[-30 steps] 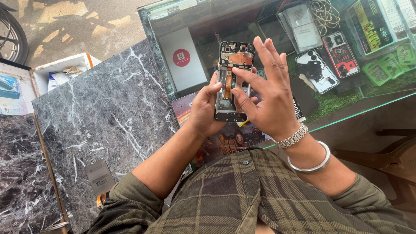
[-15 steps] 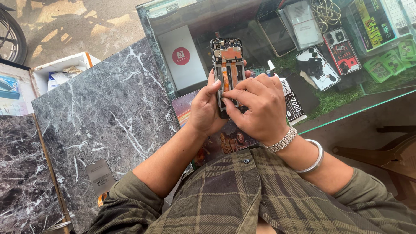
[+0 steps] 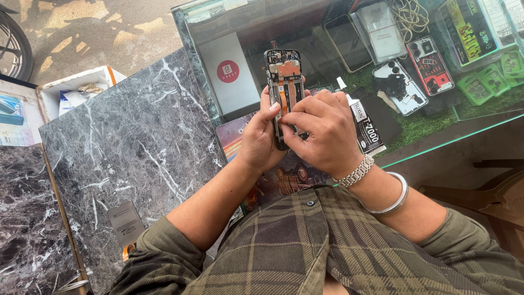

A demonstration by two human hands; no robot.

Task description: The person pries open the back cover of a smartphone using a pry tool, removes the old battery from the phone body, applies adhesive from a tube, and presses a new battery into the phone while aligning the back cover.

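We hold opened phone (image 3: 284,93) upright above glass surface (image 3: 436,136), back cover off, innards facing us. Left hand (image 3: 261,136) cradles lower half, fingers wrapped round left edge, thumb on frame. Right hand (image 3: 322,131) closer to working spot, fingers pinched narrow on lower middle of phone, right at fingertips. Long axis runs away from us. Black glue tube (image 3: 364,127) lies just right of right hand.

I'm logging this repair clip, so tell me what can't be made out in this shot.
Head view only:
- Lower half of the opened phone: covered by both hands.
- What the right hand fingertips pinch: too small.
- Left hand grip behind the phone: hidden.
- Glue tube: partly behind the right hand.
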